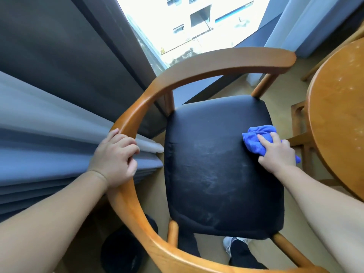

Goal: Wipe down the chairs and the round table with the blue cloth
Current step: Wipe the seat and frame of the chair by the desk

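A wooden chair with a curved backrest rail and a black padded seat fills the middle of the view. My left hand grips the rail on the chair's left side. My right hand holds the bunched blue cloth and presses it on the seat's right edge. Faint smears show across the seat's middle. The round wooden table stands just to the right of the chair.
Grey curtains hang close on the left, beside a bright window. A second chair's wooden frame shows under the table. My shoes and dark trouser legs are below the seat, with a dark round object on the floor at bottom left.
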Tool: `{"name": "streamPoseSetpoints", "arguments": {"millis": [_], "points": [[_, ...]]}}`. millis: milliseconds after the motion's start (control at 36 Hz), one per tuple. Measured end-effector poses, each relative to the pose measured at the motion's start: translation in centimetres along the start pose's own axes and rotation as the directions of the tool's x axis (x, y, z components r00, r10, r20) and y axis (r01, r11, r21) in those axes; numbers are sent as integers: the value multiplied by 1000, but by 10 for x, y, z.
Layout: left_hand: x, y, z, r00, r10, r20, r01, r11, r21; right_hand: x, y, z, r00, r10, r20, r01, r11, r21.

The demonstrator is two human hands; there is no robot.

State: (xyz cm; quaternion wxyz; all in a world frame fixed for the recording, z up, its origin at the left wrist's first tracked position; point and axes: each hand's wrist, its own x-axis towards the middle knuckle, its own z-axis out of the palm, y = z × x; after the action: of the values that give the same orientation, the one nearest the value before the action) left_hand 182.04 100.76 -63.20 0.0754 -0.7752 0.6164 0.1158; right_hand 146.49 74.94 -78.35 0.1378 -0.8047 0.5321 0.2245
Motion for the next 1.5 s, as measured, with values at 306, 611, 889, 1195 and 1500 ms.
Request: {"name": "streamPoseSetpoints", "arguments": {"millis": [306,611,889,1195,1500], "points": [[88,-27,-15,999,-20,33,23,994,-108,-5,-89,3,987,-134,-91,140,988,71],[181,-24,-3,996,-82,28,86,955,-285,11,-185,15,833,-494,-249,514,858,17],[214,-22,7,997,-33,-67,15,969,-248,28,-274,26,840,-542,-18,542,840,-32],[211,-21,4,999,-33,-30,25,970,-240,34,-265,19,816,-572,84,578,811,-93],[210,-20,3,998,-53,-14,49,979,-199,52,-181,9,874,-485,-35,478,870,-119]]}}
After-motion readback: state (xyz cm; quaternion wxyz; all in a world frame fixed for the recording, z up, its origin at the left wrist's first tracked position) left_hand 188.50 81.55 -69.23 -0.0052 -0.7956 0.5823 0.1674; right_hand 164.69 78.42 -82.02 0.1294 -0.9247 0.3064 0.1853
